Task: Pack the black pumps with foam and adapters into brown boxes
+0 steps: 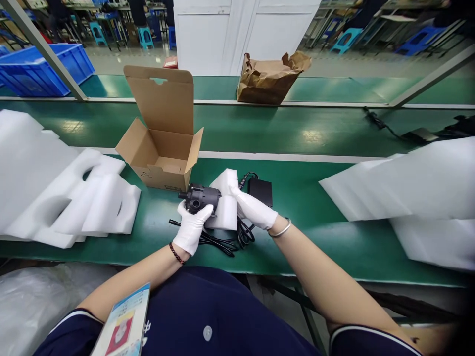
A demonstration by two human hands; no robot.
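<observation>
My left hand [192,226], in a white glove, is closed around a black cylindrical device with short nozzles, which looks like a small pump [203,196]. My right hand [254,206], also gloved, grips a white foam block [227,207] that sits against the pump's right end. Black cable [219,243] lies looped on the green bench below the foam. Behind my right hand is a flat black power adapter [261,192]. An open cardboard box [163,160] stands just beyond the pump, its flaps raised. The fingertips of my right hand are partly hidden by the foam.
Cut-out foam pieces [92,198] are piled at the left, and foam sheets [404,183] at the right. A crumpled brown paper bag [272,79] stands at the back. Beyond the metal frame is a blue crate [44,69]. More black cable [382,121] lies far right.
</observation>
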